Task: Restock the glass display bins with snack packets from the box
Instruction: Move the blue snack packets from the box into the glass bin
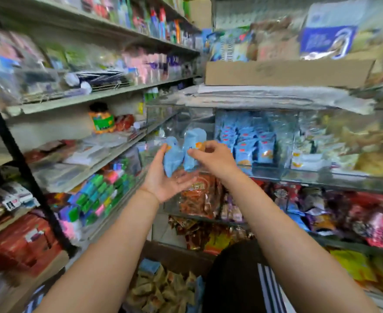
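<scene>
two packets point(181, 152) in the hands point(186, 168), before the glass bin point(274, 170), box point(161, 288) below.

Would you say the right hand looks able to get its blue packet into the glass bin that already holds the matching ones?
Probably yes: the right hand pinches a blue packet just left of that glass bin, with nothing visibly between them, though blur hides the bin's opening.
</scene>
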### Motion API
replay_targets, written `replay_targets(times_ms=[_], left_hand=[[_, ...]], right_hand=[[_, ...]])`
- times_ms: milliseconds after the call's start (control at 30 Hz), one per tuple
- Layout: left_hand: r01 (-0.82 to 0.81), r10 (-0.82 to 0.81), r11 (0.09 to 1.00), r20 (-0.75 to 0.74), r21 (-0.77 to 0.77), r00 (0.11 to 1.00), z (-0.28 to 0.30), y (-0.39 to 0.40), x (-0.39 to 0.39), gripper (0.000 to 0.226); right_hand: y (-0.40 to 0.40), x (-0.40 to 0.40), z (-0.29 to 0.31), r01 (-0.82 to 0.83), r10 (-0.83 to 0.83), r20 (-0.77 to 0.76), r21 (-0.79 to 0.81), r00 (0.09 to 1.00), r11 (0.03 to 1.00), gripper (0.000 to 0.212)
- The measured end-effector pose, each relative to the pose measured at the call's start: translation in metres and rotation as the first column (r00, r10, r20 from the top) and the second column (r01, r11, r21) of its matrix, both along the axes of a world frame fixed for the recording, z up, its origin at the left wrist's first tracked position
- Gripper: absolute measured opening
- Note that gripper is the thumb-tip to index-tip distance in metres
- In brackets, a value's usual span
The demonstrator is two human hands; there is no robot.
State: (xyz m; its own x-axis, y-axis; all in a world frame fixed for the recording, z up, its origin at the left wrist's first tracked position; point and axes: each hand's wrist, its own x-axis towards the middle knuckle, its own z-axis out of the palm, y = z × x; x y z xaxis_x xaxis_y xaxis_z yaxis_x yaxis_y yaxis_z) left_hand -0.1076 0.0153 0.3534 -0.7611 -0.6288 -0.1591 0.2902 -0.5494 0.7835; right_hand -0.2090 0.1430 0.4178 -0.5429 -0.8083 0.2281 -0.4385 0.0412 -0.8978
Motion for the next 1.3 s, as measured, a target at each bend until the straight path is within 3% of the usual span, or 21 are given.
replay_targets(times_ms=[33,67,167,200,300,400,467,567,667,733,867,967,1167,1300], left_hand=[[-0.073,0.087,0.99,0.113,-0.118,0.99,0.031,0.039,-0.002,0.056],[-0.043,0.075,0.972,0.131,-0.23,0.989,0.038,0.049,-0.007,0.054],[0.004,0.128,0.887,0.253,-0.463,0.959,0.036,0.053,-0.056,0.079],[-0.009,0.19,0.858,0.3,-0.514,0.935,0.036,0.058,-0.07,0.072],[-0.038,0.282,0.718,0.241,-0.695,0.929,0.033,0.066,-0.102,0.021],[0.07,0.413,0.512,0.317,-0.856,0.854,0.031,0.065,-0.126,0.017],[0.092,0.481,0.443,0.323,-0.892,0.815,0.033,0.061,-0.136,0.02],[0.069,0.546,0.396,0.295,-0.916,0.784,0.039,0.053,-0.151,0.025],[0.128,0.583,0.389,0.352,-0.912,0.732,0.043,0.04,-0.165,0.042],[0.145,0.554,0.429,0.386,-0.892,0.737,0.041,0.032,-0.172,0.043],[0.157,0.435,0.538,0.433,-0.828,0.79,0.027,0.021,-0.181,0.031],[0.125,0.404,0.589,0.425,-0.798,0.81,0.018,0.015,-0.184,0.046],[0.14,0.405,0.585,0.437,-0.799,0.803,0.019,0.013,-0.18,0.067],[0.127,0.409,0.584,0.426,-0.802,0.807,0.018,0.015,-0.179,0.062]], right_hand=[[-0.004,-0.022,-0.002,0.066,-0.064,0.031,-0.062,0.997,0.996,0.024],[-0.001,-0.043,-0.001,0.156,-0.157,-0.007,-0.061,0.988,0.986,0.027],[0.017,-0.09,0.003,0.296,-0.311,-0.086,-0.15,0.947,0.943,0.046],[0.021,-0.105,0.001,0.338,-0.357,-0.133,-0.146,0.924,0.93,0.056],[0.024,-0.141,-0.003,0.447,-0.439,-0.287,-0.042,0.851,0.894,0.069],[0.02,-0.162,-0.002,0.474,-0.429,-0.464,-0.022,0.775,0.88,0.061],[0.015,-0.172,0.003,0.495,-0.35,-0.718,-0.009,0.601,0.869,0.052],[0.007,-0.18,0.016,0.512,-0.109,-0.97,0.018,0.217,0.859,0.037],[-0.004,-0.191,0.023,0.519,0.155,-0.982,0.08,-0.103,0.851,0.039],[-0.012,-0.2,0.022,0.569,0.315,-0.932,0.162,-0.181,0.806,0.041],[-0.022,-0.216,0.01,0.594,0.481,-0.858,0.295,-0.18,0.748,0.04],[-0.027,-0.224,-0.009,0.57,0.544,-0.827,0.381,-0.141,0.728,0.04],[-0.031,-0.23,-0.029,0.576,0.53,-0.842,0.482,0.096,0.66,0.044],[-0.036,-0.23,-0.024,0.568,0.477,-0.836,0.539,0.271,0.622,0.045]])
